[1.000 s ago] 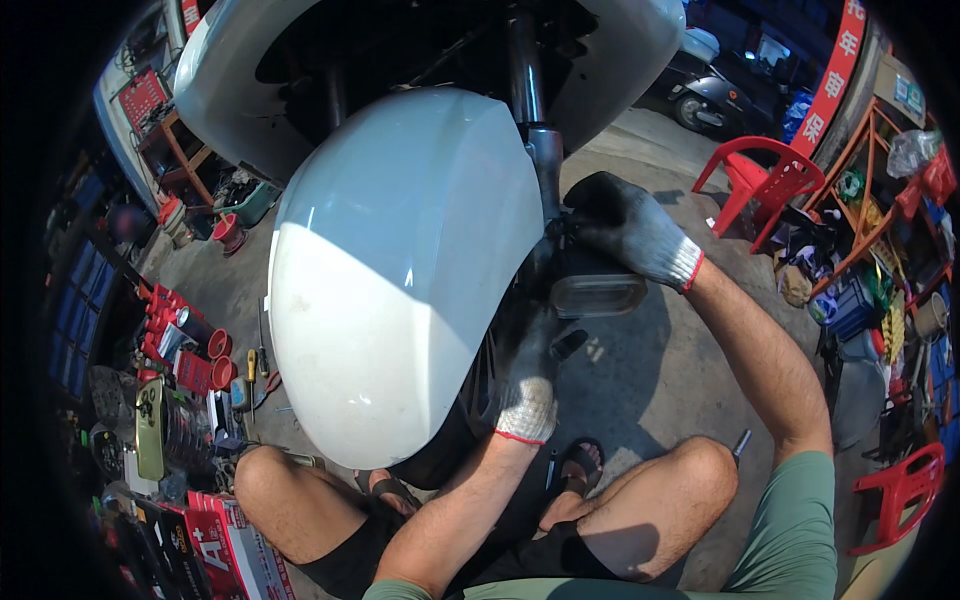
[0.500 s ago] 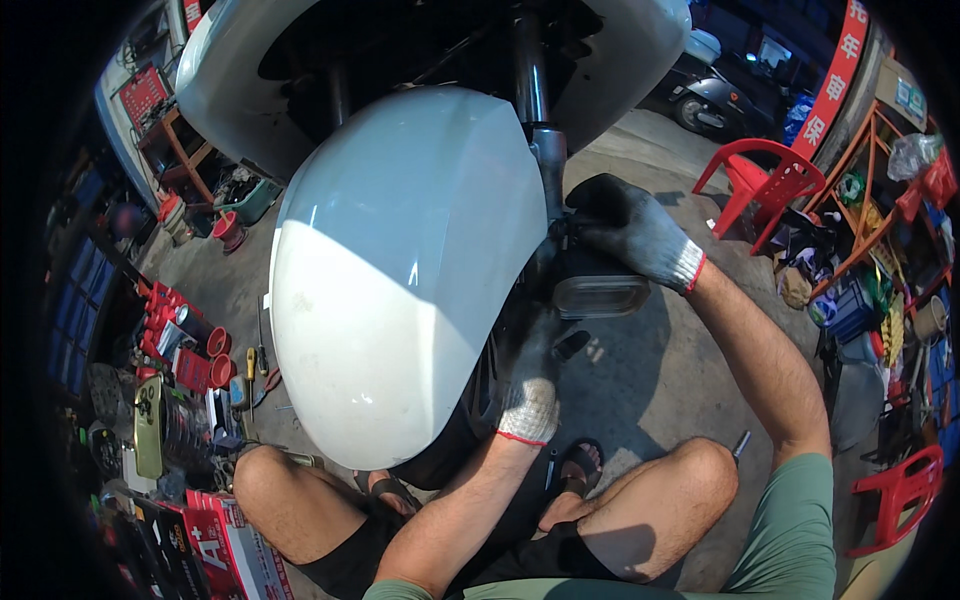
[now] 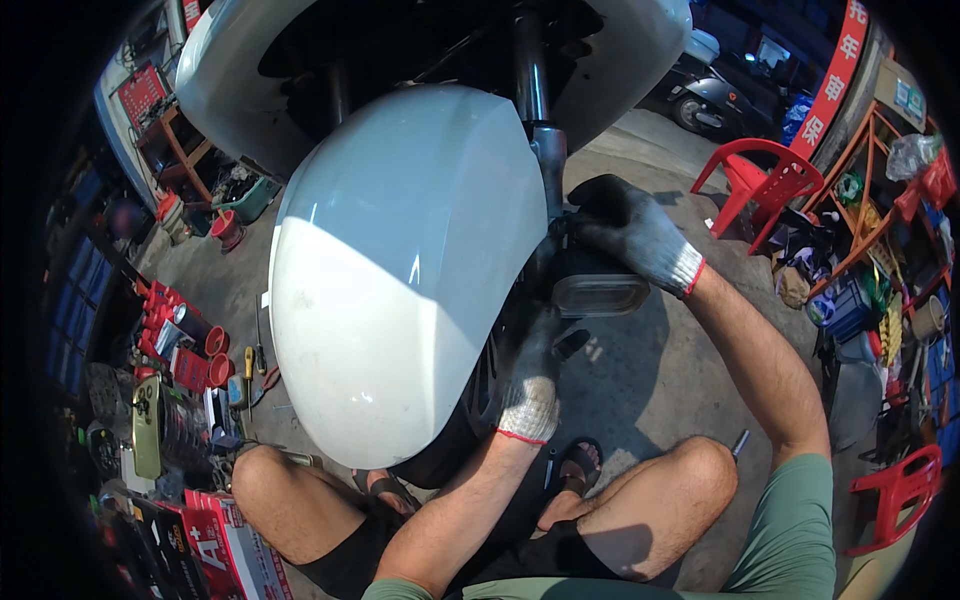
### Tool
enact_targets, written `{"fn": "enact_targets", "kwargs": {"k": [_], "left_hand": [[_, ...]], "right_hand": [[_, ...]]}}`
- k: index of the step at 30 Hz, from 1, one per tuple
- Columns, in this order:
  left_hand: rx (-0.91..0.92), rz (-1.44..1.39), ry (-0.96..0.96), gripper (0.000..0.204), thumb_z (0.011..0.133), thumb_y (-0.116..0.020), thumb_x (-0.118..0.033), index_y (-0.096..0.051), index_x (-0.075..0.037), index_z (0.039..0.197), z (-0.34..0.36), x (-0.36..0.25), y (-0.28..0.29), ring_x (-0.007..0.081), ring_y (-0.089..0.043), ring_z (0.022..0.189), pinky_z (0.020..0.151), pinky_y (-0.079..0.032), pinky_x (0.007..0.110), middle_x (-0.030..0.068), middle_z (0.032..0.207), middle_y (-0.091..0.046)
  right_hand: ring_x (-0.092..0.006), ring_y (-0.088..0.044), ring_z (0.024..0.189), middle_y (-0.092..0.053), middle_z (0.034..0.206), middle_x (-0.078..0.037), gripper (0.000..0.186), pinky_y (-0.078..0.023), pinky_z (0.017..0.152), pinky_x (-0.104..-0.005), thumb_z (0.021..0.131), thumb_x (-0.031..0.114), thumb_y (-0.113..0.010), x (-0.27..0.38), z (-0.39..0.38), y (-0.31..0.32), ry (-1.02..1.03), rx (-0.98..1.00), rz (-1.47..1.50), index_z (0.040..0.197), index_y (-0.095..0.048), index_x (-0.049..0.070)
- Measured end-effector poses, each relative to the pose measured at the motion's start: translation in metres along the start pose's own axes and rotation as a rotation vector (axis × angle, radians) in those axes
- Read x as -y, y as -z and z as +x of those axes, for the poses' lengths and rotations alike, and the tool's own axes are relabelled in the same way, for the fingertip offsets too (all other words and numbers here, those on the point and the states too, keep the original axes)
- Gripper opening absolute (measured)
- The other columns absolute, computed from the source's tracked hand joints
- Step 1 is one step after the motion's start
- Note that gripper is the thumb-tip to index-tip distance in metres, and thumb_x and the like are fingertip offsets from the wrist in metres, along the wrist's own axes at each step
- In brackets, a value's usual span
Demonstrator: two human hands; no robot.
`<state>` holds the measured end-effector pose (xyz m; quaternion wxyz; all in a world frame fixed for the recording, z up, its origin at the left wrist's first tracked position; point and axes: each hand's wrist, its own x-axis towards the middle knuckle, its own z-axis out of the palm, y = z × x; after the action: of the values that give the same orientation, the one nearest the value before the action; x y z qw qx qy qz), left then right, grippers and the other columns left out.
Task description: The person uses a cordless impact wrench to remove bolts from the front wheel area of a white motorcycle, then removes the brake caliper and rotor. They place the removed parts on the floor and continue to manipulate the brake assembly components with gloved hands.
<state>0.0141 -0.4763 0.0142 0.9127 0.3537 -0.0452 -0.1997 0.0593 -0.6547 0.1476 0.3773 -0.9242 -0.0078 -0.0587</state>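
Note:
A glossy white front mudguard point(image 3: 400, 290) of a scooter fills the middle, covering most of the front wheel. Along its right side runs a metal fork leg point(image 3: 533, 85). My right hand point(image 3: 630, 235), in a grey-black glove with a red-edged cuff, has its fingers bent together at a small dark part on the lower fork. Just below that hand is a dark block with a rounded rectangular end point(image 3: 600, 296). My left hand point(image 3: 530, 375), gloved alike, reaches up beside the wheel under the mudguard's right edge. Its fingers are lost in shadow, so any hold there cannot be made out.
Screwdrivers point(image 3: 249, 365), red cups point(image 3: 218, 355) and boxes crowd the floor on the left. A red plastic chair point(image 3: 765, 190) and a cluttered orange shelf point(image 3: 860, 240) stand at the right. A metal socket-like piece point(image 3: 741, 442) lies by my right knee.

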Motion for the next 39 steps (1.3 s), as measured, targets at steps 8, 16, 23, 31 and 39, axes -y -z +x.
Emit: {"fn": "enact_targets", "kwargs": {"k": [8,16,23,31,39], "left_hand": [[0.036,0.132,-0.047,0.036,0.109,-0.049,-0.017,-0.055,-0.003,0.141,0.005,0.007,0.012,0.0238,-0.056,0.130,0.105,-0.052,0.041,0.0105,0.143,-0.057],[0.021,0.052,-0.052,0.040,0.108,-0.050,-0.026,-0.054,-0.005,0.143,0.004,0.009,0.008,0.0240,-0.056,0.130,0.105,-0.050,0.045,0.0100,0.143,-0.058],[0.018,-0.020,-0.026,0.039,0.109,-0.049,-0.027,-0.055,-0.007,0.141,0.003,0.006,0.008,0.0257,-0.056,0.130,0.106,-0.048,0.047,0.0098,0.143,-0.058],[-0.029,0.015,0.020,0.037,0.109,-0.048,-0.026,-0.057,-0.007,0.140,0.002,0.000,-0.002,0.0233,-0.059,0.125,0.102,-0.052,0.045,0.0084,0.139,-0.060],[0.012,0.050,-0.019,0.034,0.109,-0.049,-0.021,-0.058,-0.005,0.138,-0.002,-0.001,-0.001,0.0227,-0.060,0.124,0.102,-0.052,0.043,0.0079,0.140,-0.060]], "right_hand": [[-0.0283,-0.066,0.120,-0.063,0.136,-0.021,0.062,-0.053,0.107,-0.0425,0.091,0.024,-0.074,0.003,0.002,-0.002,-0.014,0.022,0.042,0.144,-0.052,0.001],[-0.0310,-0.065,0.122,-0.060,0.138,-0.023,0.061,-0.053,0.107,-0.0448,0.093,0.024,-0.073,0.002,0.001,-0.001,-0.043,0.026,0.050,0.145,-0.050,0.002],[-0.0316,-0.064,0.123,-0.060,0.139,-0.023,0.057,-0.052,0.108,-0.0455,0.094,0.021,-0.072,0.008,0.000,-0.002,-0.028,0.005,0.011,0.144,-0.051,0.001],[-0.0311,-0.064,0.122,-0.061,0.137,-0.023,0.059,-0.053,0.108,-0.0451,0.091,0.019,-0.073,0.002,0.002,-0.001,0.001,0.003,-0.012,0.143,-0.051,0.001],[-0.0309,-0.065,0.122,-0.061,0.137,-0.023,0.060,-0.053,0.107,-0.0455,0.092,0.019,-0.072,0.007,0.001,-0.001,-0.008,0.010,-0.016,0.145,-0.050,0.001]]}}
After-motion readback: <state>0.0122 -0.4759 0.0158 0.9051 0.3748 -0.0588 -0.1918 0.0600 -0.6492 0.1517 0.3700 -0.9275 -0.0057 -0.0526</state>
